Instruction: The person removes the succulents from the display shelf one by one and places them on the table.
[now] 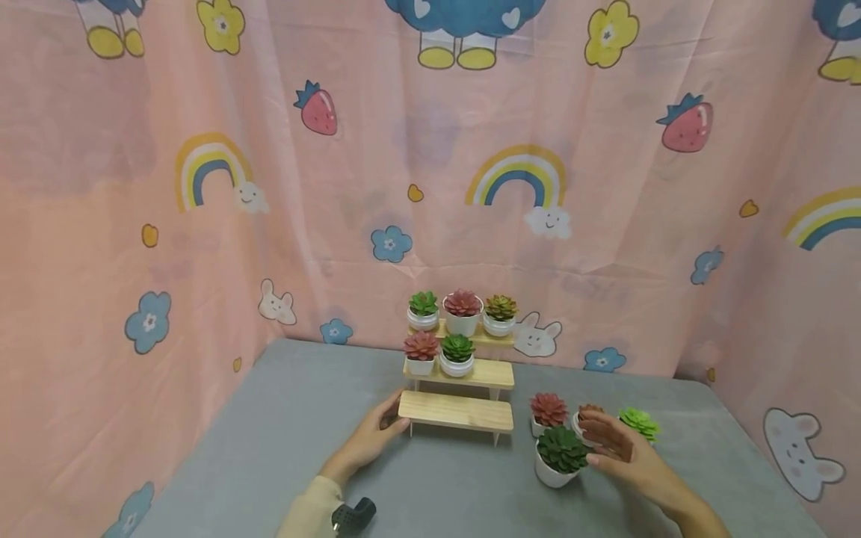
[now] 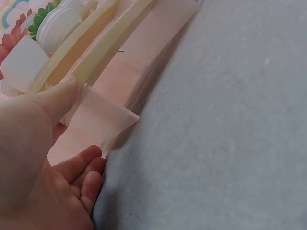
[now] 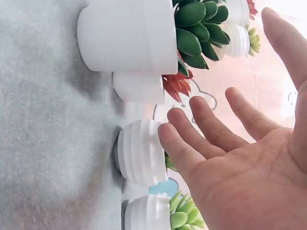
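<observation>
Pink curtain (image 1: 336,187) printed with rainbows and flowers backs a grey worktop (image 1: 269,426). Just left of the right grip (image 1: 622,452), nearest its thumb, stands the white pot with a dark green succulent (image 1: 561,457); it is upright, its axis vertical, and the right hand is much the nearer of the two. The right grip is spread, digits well apart and enclosing nothing; whether a fingertip touches a leaf or rim cannot be told. Close beyond its fingers is the orange-brown succulent (image 1: 589,409), partly hidden by them; ahead and to the left of this grip is the red succulent (image 1: 548,408), and just beyond it the bright green succulent (image 1: 640,423). Well to its left is the tiered stand (image 1: 457,412), long axis running left to right, lowest step bare, with two potted plants (image 1: 457,359) on the middle step and three more (image 1: 462,306) on the top one. Immediately left of the stand, the left grip (image 1: 373,432) is curled round the end of the lowest step, thumb on its edge, other fingers beside the translucent leg (image 2: 103,115).
</observation>
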Action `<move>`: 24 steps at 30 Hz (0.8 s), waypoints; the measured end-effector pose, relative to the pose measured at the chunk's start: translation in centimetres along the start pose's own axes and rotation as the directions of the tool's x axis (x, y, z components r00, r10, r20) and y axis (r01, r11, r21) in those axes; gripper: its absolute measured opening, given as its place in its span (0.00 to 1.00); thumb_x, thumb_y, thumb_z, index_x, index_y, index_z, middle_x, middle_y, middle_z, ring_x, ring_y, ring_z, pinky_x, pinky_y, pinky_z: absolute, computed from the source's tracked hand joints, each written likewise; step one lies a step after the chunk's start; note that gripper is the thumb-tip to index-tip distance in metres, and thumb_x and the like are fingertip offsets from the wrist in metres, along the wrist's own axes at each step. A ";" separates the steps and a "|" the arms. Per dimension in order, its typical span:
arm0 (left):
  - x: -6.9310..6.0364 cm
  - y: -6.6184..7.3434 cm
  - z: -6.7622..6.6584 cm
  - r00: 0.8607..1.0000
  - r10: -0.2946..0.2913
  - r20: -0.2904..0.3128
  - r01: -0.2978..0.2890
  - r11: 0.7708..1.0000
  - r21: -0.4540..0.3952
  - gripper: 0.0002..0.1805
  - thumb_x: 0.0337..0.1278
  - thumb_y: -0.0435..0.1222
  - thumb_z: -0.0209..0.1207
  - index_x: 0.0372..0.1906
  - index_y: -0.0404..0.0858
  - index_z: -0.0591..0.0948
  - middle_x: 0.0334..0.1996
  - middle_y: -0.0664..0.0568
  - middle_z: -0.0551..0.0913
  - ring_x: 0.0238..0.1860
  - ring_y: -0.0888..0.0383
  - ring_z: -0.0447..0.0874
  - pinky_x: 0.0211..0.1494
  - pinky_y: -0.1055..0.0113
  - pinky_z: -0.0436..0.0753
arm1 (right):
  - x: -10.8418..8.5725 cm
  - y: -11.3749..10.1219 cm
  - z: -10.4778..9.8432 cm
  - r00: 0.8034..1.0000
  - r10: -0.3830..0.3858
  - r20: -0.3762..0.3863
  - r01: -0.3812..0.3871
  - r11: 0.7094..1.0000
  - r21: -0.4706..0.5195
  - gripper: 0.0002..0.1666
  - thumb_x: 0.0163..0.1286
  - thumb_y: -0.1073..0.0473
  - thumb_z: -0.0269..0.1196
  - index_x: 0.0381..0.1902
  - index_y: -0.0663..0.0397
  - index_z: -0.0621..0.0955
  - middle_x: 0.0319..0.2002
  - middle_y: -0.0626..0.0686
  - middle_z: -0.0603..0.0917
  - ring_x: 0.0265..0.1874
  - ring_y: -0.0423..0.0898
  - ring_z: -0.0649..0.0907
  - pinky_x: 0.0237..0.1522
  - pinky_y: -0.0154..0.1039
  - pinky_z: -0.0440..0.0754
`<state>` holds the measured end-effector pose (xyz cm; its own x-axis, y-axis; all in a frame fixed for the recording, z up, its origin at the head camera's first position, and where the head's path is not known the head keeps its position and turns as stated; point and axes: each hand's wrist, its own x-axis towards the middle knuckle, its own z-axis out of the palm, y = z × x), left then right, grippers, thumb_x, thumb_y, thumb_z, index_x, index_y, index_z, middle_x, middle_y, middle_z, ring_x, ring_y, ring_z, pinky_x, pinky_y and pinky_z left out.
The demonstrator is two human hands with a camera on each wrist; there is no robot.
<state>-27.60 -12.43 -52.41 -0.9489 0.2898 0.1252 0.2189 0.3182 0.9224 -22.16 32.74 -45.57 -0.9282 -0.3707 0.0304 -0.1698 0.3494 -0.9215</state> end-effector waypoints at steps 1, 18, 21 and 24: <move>0.0 0.0 0.0 1.000 0.000 -0.002 0.000 1.000 0.006 0.36 0.73 0.42 0.57 0.79 0.39 0.59 0.69 0.37 0.73 0.69 0.40 0.71 0.68 0.39 0.71 | 0.0 0.0 0.0 1.000 -0.005 -0.002 0.005 1.000 0.001 0.38 0.76 0.62 0.58 0.76 0.68 0.57 0.58 0.25 0.74 0.56 0.23 0.78 0.53 0.25 0.78; 0.2 -0.2 0.1 1.000 -0.005 -0.001 0.005 1.000 -0.007 0.37 0.73 0.44 0.57 0.80 0.41 0.59 0.70 0.36 0.72 0.72 0.39 0.68 0.70 0.38 0.69 | 0.3 -1.5 -0.3 0.992 -0.078 -0.103 0.075 0.996 -0.041 0.29 0.80 0.62 0.54 0.74 0.65 0.63 0.57 0.25 0.77 0.57 0.24 0.78 0.50 0.27 0.81; 0.1 0.0 0.1 1.000 -0.007 -0.004 0.007 1.000 0.000 0.37 0.73 0.44 0.57 0.80 0.40 0.59 0.70 0.36 0.72 0.71 0.39 0.69 0.69 0.40 0.70 | 0.9 -2.5 -0.1 0.989 -0.083 -0.119 0.073 0.994 -0.080 0.30 0.79 0.60 0.55 0.74 0.63 0.64 0.62 0.36 0.78 0.57 0.23 0.77 0.50 0.27 0.80; 0.0 0.1 0.1 1.000 -0.006 -0.006 0.006 1.000 -0.001 0.36 0.73 0.43 0.57 0.79 0.40 0.59 0.70 0.36 0.73 0.71 0.39 0.70 0.69 0.41 0.71 | 1.5 -3.5 0.3 0.991 -0.055 -0.122 0.043 0.994 -0.099 0.32 0.79 0.55 0.56 0.75 0.59 0.63 0.69 0.56 0.75 0.56 0.22 0.76 0.51 0.28 0.80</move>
<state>-27.55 -12.27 -52.33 -0.9515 0.2823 0.1220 0.2129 0.3187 0.9236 -22.85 30.75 -42.40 -0.9509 -0.2816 0.1286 -0.2418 0.4163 -0.8765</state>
